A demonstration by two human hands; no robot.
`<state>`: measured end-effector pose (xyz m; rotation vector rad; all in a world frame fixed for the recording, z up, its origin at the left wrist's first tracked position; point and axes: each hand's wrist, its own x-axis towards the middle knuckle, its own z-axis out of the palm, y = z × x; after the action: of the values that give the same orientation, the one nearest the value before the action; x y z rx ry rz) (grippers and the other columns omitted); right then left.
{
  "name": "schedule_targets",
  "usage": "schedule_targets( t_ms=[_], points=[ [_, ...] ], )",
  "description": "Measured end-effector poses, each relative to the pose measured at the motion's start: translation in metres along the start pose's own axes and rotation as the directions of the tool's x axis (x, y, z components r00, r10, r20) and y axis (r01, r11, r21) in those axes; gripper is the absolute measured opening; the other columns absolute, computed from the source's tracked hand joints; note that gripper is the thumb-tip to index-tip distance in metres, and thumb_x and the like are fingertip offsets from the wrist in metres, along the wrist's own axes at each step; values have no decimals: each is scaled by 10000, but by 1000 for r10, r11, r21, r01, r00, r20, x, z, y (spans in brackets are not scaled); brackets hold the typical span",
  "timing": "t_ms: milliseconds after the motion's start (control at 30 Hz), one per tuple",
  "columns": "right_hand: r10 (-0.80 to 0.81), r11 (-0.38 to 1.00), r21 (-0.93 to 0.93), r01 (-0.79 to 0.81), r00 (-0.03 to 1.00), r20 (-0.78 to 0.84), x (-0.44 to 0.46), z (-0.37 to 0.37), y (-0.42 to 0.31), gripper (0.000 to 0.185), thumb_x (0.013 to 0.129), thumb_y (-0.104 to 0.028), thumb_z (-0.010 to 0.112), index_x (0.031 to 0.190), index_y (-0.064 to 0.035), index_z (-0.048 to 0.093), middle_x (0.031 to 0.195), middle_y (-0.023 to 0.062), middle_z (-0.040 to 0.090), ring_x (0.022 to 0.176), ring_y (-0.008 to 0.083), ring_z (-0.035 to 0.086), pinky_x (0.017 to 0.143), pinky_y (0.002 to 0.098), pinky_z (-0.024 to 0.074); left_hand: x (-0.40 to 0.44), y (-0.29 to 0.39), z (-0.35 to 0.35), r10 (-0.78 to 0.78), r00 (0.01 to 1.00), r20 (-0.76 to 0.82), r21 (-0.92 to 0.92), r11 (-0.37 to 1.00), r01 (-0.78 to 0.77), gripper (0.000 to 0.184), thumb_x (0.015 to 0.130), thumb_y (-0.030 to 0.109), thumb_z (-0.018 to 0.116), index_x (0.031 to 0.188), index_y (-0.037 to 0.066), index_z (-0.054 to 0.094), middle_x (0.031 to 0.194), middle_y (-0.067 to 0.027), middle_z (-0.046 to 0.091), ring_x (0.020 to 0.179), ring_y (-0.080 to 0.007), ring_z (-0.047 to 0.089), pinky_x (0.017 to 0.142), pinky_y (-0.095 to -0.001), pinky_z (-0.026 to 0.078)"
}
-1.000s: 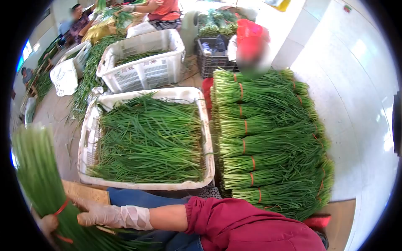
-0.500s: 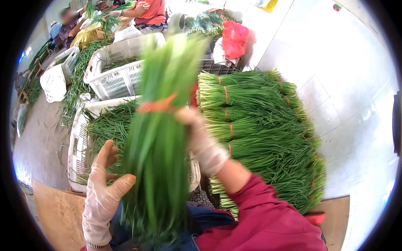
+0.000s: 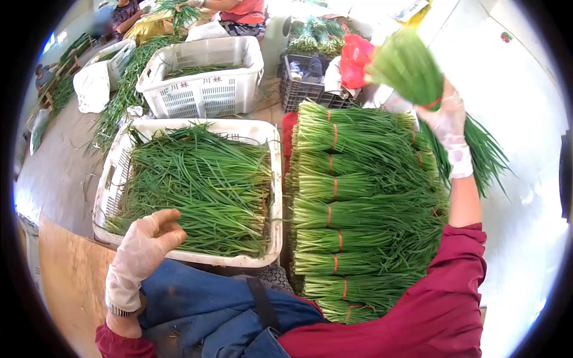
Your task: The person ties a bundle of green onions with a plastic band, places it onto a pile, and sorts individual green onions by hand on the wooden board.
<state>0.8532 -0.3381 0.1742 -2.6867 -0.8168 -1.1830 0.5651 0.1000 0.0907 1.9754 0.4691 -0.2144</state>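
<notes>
My right hand (image 3: 447, 122), in a pale thin glove, grips a bundle of garlic chives (image 3: 412, 65) near its orange band. The bundle is tilted above the far right end of the stack, its pale stem ends up and to the left, its leaves hanging behind my wrist. Banded chive bundles (image 3: 370, 203) lie in stacked rows, with stem ends facing left. My left hand (image 3: 146, 241), also gloved, hovers by the near edge of a white crate (image 3: 271, 197), fingers loosely bent and apart, holding nothing. Loose chives (image 3: 197, 185) fill that crate.
Another white crate (image 3: 200, 98) with some greens stands behind. A black crate (image 3: 292, 89) with a red plastic bag (image 3: 356, 59) stands beyond the stack. Loose greens (image 3: 128, 89) lie along the floor at left. Other people work at the back, one in a red top (image 3: 239, 11).
My right hand has carried the chive bundle from in front of me to the upper right and tilted it over. My left hand has moved slightly lower, its fingers more bent.
</notes>
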Motion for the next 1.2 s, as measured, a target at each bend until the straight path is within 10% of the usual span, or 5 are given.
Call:
schedule_targets(
  t_ms=[167,367,900,1033,1200],
  points=[
    [-82,941,-287,182,941,328,-60,81,-13,961,522,-317,800,1266,55,318,1107,208,497,1027,330,501,895,410,413,-12,-23,-12,-124,989,-83,1,992,124,416,782,132,606,1139,-70,538,937,-134,646,883,-173,604,789,-252,461],
    [-155,984,55,167,677,720,-163,238,-22,981,574,-413,784,1334,-33,294,1279,158,414,1190,311,394,1026,442,294,-32,-30,-14,-314,917,-245,-163,946,280,412,790,123,600,1135,-91,524,916,-140,625,840,-181,613,763,-268,485],
    [-174,932,-164,322,799,576,-175,283,-48,826,615,-146,749,1334,-89,346,1329,119,413,1241,255,375,1032,463,267,-227,-128,20,-387,710,-589,-343,915,214,367,825,55,567,1185,-6,530,1021,-133,631,875,-165,623,762,-270,492],
    [-270,914,405,38,800,535,-115,233,-212,588,740,26,624,1285,-26,409,1261,168,468,1152,286,468,939,392,399,-293,-175,35,-537,365,-761,-557,828,58,257,827,43,557,1070,-37,582,886,-95,642,820,-140,608,732,-243,480],
    [-509,301,926,-229,783,359,-122,139,-434,226,819,7,605,1045,12,595,938,87,611,819,141,578,713,246,479,-385,-232,37,-613,-163,-774,-609,789,-77,135,823,51,556,920,-6,630,705,-39,609,579,-95,559,533,-207,429]
  ],
)
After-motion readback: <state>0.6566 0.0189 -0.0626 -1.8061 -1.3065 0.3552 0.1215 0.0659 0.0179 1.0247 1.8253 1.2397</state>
